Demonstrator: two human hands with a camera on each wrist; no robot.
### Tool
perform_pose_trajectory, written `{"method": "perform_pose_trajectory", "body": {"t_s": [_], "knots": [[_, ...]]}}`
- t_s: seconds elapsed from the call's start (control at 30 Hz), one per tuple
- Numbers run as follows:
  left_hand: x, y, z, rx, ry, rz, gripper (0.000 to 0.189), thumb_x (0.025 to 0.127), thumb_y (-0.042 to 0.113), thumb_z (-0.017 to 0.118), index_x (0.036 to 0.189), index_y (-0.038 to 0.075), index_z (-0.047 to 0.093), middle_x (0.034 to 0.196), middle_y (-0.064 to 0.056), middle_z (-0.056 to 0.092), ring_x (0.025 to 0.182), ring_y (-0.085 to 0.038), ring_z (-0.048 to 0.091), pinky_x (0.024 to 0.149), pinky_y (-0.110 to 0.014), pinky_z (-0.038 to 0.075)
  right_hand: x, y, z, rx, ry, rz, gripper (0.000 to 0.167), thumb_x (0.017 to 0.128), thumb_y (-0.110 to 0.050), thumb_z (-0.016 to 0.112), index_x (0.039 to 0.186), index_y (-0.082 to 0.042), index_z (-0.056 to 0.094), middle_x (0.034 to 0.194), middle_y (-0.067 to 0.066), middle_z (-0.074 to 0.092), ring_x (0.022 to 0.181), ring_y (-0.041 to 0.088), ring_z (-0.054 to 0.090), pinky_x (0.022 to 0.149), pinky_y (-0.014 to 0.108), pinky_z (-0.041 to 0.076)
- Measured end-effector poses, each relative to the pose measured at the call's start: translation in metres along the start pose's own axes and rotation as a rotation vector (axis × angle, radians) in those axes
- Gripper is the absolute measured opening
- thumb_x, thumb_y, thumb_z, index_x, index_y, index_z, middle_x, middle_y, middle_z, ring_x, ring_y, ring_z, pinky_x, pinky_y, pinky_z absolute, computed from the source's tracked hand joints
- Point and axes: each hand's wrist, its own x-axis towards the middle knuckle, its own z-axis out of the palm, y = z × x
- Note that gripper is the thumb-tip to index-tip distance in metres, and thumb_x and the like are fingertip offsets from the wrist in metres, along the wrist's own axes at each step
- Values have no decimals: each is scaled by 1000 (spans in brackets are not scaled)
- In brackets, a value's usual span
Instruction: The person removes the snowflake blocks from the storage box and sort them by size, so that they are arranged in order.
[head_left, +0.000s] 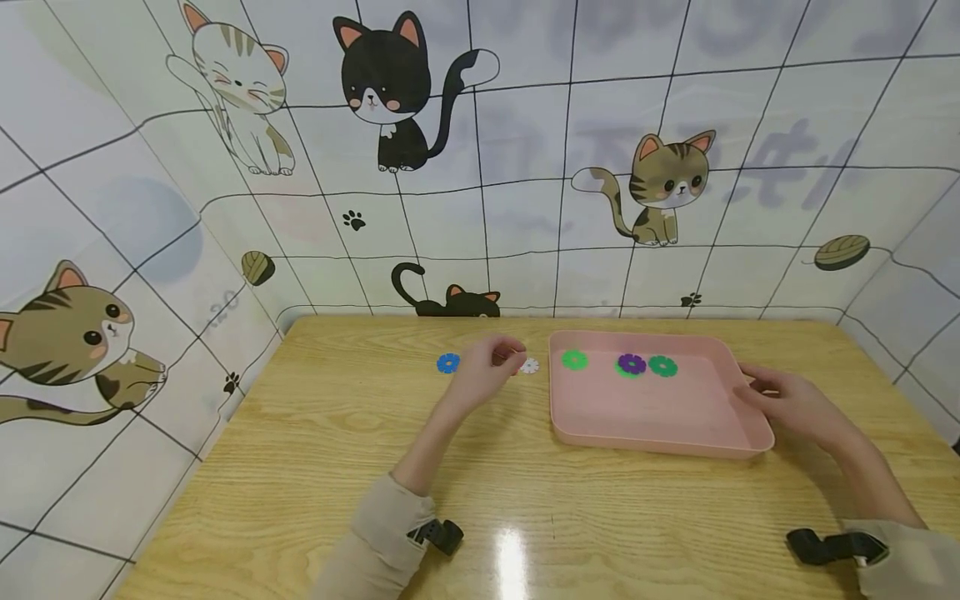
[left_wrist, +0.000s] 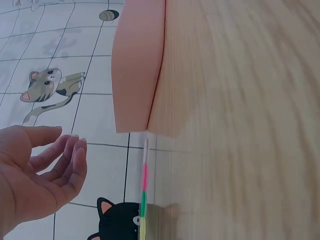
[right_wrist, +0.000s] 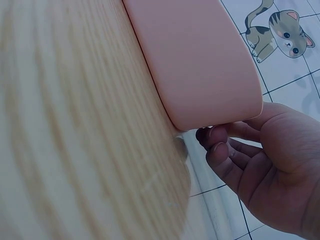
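My left hand [head_left: 487, 369] hovers over the table with its fingers loosely curved, and nothing shows between them in the left wrist view. Beside its fingertips lies a white notched plastic disc [head_left: 530, 366]; a blue disc [head_left: 448, 363] is left of the hand. My right hand [head_left: 798, 406] holds the right side wall of a pink tray [head_left: 652, 417], thumb at the rim. Inside the tray, along its back, are a light green disc [head_left: 575, 360], a purple disc [head_left: 632, 364] overlapping a green one, and a teal disc [head_left: 663, 367].
Seen edge-on in the left wrist view, a row of discs [left_wrist: 144, 177] in pink, green and yellow lies beyond the tray's end; in the head view the left hand hides part of it. A wooden table [head_left: 337, 467] meets a cat-printed wall [head_left: 525, 208] at the back.
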Motion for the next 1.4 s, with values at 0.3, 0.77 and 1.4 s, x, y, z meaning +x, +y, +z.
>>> {"method": "perform_pose_trajectory", "body": {"t_s": [0.3,0.77,1.4], "knots": [[6,14,23,-23,-23,58,21,100,13,63,116,1,68,106,-8,69,94,-18,65,81,-27,54,-2,-1,0,3,2,-2,63,105,-31,55,147,13,38,110,22,66,97,20,59,68,23,46],[15,27,69,-85,-148,105,30,97,4,64,127,0,62,121,-15,65,102,-20,66,87,-22,52,-3,0,-1,5,-6,15,64,105,-32,55,147,13,37,112,26,65,106,40,60,69,24,47],[29,30,111,-47,-32,-130,51,94,3,64,143,6,53,147,-12,51,56,-11,44,60,-22,45,-2,-1,1,-4,-2,23,64,105,-32,55,148,12,38,108,20,65,94,24,58,67,26,45]]}}
